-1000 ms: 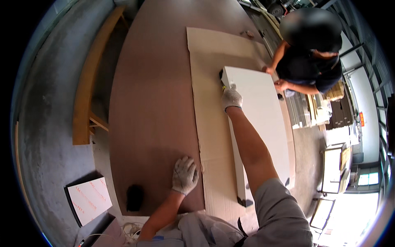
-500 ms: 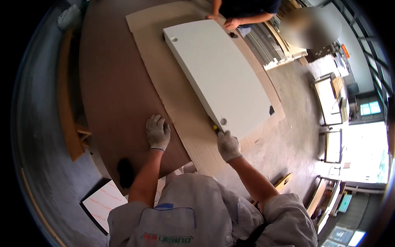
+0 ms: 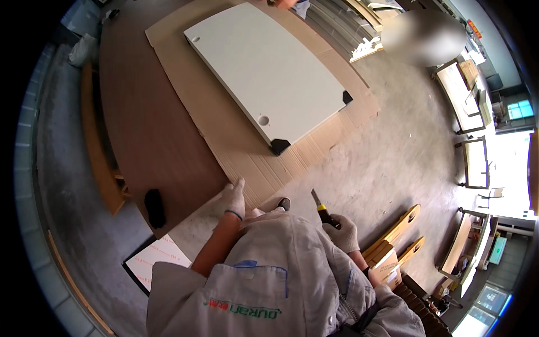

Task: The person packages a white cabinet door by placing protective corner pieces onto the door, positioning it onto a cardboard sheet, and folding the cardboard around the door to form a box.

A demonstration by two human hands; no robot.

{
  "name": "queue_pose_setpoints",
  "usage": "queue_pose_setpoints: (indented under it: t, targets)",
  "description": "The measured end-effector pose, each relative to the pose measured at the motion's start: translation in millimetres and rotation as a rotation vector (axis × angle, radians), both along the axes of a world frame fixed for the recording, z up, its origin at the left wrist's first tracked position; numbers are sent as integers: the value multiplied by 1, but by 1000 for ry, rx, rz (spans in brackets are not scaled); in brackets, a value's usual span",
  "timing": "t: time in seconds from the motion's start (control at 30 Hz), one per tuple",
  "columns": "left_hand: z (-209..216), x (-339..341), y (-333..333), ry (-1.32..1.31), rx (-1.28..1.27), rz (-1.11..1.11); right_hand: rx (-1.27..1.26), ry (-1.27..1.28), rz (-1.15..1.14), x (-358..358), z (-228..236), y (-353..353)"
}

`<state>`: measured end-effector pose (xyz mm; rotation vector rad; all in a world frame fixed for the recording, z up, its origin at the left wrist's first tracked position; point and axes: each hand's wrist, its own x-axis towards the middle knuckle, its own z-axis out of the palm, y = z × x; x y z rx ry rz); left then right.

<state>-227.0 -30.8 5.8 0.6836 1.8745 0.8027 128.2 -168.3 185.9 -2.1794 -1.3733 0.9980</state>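
Note:
A pale flat panel (image 3: 252, 67) with a rounded far end and round holes near its left edge lies on a cardboard sheet (image 3: 174, 67). Black corner pieces (image 3: 279, 146) cover its two near corners. My gloved left hand (image 3: 233, 197) rests at the near edge of the brown table (image 3: 146, 112), by the cardboard's corner, fingers stretched out and holding nothing. Off the table to the right, my gloved right hand (image 3: 342, 233) is closed round the dark handle of a knife (image 3: 322, 210) with a yellow collar. Its blade points up and away, apart from the panel.
A co-worker's hand (image 3: 285, 3) shows at the far edge of the cardboard. A black object (image 3: 154, 208) lies on the table's near left corner. Yellow-brown wooden pieces (image 3: 396, 227) and a cardboard box (image 3: 387, 267) stand right of me. Trolleys (image 3: 457, 95) line the right.
My right hand has drawn back from the panel's near corner with the knife, and the black corner piece there now shows. My left hand has come nearer, to the table's edge. The view has shifted.

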Motion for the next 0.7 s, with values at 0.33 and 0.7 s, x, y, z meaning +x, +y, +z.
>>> queue_pose_setpoints:
  t: [0.33,0.7]
  targets:
    - [142,72,82,165,375,-346,-68,812,-401,76,-8,6]
    - [152,155,128,426,508,-514,-86,1278,-422,86,-12,61]
